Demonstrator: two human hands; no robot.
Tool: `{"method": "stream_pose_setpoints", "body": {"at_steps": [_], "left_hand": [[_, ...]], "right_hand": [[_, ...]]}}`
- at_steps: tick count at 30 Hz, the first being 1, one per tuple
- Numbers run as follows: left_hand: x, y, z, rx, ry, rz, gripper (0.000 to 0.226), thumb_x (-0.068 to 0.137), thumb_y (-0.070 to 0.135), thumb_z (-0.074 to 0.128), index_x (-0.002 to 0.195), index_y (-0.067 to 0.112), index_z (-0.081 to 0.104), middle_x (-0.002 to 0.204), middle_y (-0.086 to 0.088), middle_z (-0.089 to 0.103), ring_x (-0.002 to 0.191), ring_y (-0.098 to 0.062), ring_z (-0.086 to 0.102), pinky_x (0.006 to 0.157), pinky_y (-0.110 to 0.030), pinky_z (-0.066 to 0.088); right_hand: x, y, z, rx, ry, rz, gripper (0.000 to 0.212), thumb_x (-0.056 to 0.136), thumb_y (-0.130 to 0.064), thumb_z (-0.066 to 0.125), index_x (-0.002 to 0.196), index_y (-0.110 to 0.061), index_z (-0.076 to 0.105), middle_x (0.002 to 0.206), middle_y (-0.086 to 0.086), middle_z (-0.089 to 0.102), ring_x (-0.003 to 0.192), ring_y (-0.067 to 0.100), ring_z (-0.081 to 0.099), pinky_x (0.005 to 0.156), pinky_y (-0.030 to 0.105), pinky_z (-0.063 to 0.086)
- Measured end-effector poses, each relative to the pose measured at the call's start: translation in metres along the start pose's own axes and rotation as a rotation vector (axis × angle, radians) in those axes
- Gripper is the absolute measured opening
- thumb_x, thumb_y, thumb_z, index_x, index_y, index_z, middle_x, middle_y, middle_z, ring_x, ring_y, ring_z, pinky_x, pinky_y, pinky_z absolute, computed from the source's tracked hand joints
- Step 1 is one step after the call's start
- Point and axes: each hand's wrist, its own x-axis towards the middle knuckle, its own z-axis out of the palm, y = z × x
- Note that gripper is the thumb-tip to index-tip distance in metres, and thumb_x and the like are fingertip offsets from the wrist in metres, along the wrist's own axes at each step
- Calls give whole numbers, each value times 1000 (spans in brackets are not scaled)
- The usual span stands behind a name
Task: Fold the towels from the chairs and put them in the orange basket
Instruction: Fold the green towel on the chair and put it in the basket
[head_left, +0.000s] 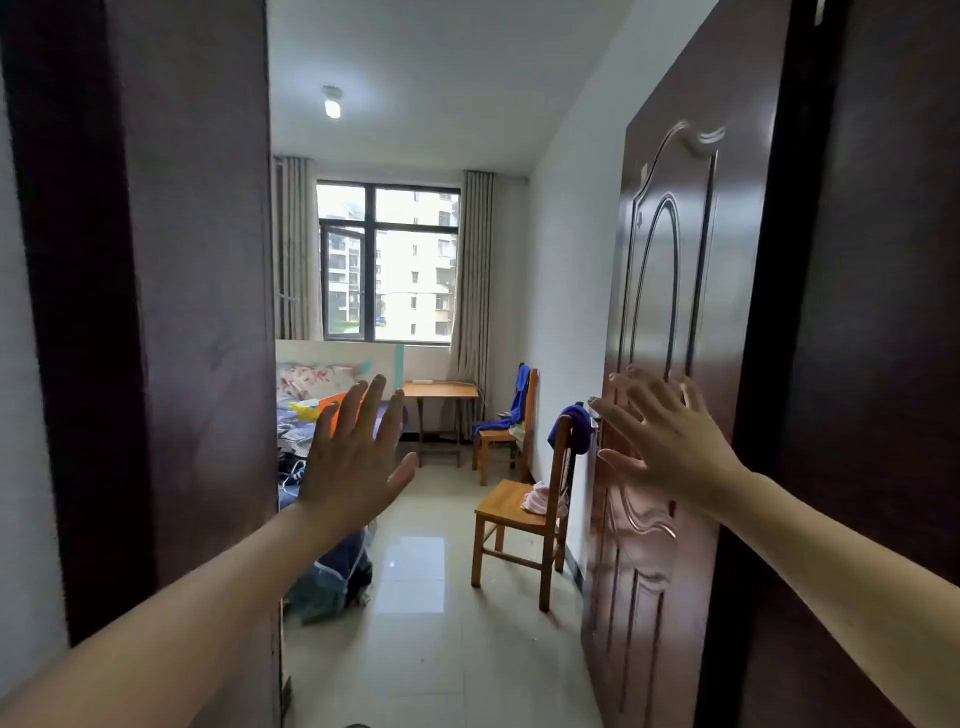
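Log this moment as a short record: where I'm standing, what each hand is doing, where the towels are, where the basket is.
position: in the doorway, facing the room
left hand: open, raised, holding nothing
right hand: flat against the door
near chair: blue towel over backrest, pink towel on seat
far chair: second blue towel over backrest
orange basket: on the bed, partly behind left hand

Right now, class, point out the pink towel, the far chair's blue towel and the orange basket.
pink towel (537, 501): head view, its middle.
blue towel (518, 402): head view, fold over the chairback.
orange basket (336, 410): head view, visible orange side.
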Motion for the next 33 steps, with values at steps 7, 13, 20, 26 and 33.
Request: {"method": "stream_pose_setpoints", "body": {"at_steps": [7, 13, 20, 26, 33], "left_hand": [[51, 58, 56, -37, 58, 47, 61, 78, 43, 34, 128, 7, 38, 132, -22, 53, 121, -32, 37, 89, -50, 47], [84, 83, 121, 24, 7, 2, 61, 79, 45, 33, 127, 6, 40, 130, -23, 54, 118, -37, 48, 87, -50, 48], [84, 76, 197, 59, -186, -143, 61, 79, 42, 46, 126, 3, 42, 129, -26, 53, 116, -40, 49, 82, -56, 48], [92, 42, 240, 145, -259, -187, 84, 60, 33, 84, 125, 2, 42, 126, -27, 55, 110, -45, 56, 78, -55, 50], [136, -24, 346, 184, -267, -210, 67, 77, 45, 40, 127, 2, 44, 128, -26, 52, 115, -38, 43, 77, -53, 51]], "right_hand": [[-7, 45, 58, 10, 68, 20, 79, 54, -53, 82, 117, -21, 48, 116, 18, 61, 116, 33, 45, 80, 60, 48], [-8, 91, 127, 30, 90, -96, 78, 57, -55, 78, 120, -23, 45, 124, 14, 49, 117, 30, 36, 81, 60, 48], [13, 100, 223, 93, 186, -125, 72, 57, -49, 81, 117, -20, 53, 113, 17, 65, 113, 29, 40, 92, 49, 42], [41, 58, 320, 120, 192, -236, 74, 61, -53, 76, 119, -19, 46, 115, 13, 65, 109, 29, 61, 90, 46, 44], [132, 44, 428, 164, 173, -291, 75, 57, -47, 81, 117, -17, 46, 110, 14, 68, 104, 30, 65, 83, 47, 52]]}}
